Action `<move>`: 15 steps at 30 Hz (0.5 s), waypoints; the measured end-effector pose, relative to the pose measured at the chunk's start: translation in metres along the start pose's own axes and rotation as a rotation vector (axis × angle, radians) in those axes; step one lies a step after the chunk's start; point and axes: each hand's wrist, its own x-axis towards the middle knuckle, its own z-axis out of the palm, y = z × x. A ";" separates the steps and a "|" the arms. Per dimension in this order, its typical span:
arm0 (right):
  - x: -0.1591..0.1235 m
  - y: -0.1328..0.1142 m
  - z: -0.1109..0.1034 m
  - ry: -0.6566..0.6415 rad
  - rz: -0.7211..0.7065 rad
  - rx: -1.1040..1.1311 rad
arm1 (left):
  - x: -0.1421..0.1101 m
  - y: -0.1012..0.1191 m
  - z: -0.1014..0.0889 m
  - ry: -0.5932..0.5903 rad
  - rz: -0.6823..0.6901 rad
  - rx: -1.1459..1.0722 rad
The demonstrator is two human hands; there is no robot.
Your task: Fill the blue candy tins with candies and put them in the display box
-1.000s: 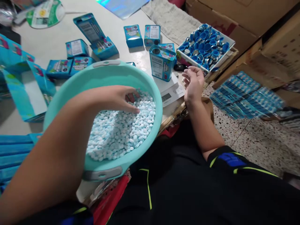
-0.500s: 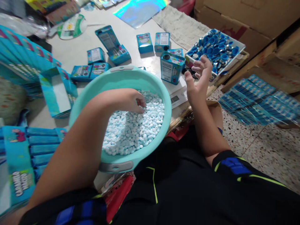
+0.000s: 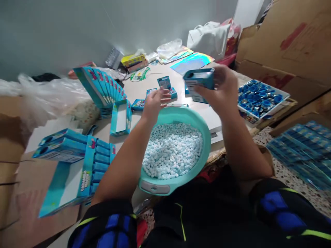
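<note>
A blue printed candy box is gripped in my right hand, raised over the table beyond the tub's far right rim. My left hand hovers over the far left rim of the turquoise tub, fingers apart and nothing seen in them. Small white and pale-blue candies fill the lower part of the tub. Past my left fingers stands a blue box with its lid raised, with other small blue boxes lying nearby, partly hidden.
To the right sits a white tray of blue caps. Wrapped stacks of blue packs lie lower right. On the left are an upright display carton, fanned cartons and a carton of packs. Cardboard boxes line the right.
My left hand has come out of the candies and moved to the tub's far side. My right hand, previously free, now holds a candy box. The view has tilted up and left.
</note>
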 end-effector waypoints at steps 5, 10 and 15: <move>0.028 -0.055 0.067 -0.271 0.048 0.109 | -0.001 0.010 0.002 0.173 0.008 -0.378; -0.008 -0.052 0.100 -0.347 0.185 0.221 | -0.005 0.007 -0.002 0.231 -0.062 -0.408; -0.013 -0.019 0.103 -0.426 0.298 0.277 | 0.009 -0.020 0.004 0.200 -0.086 -0.471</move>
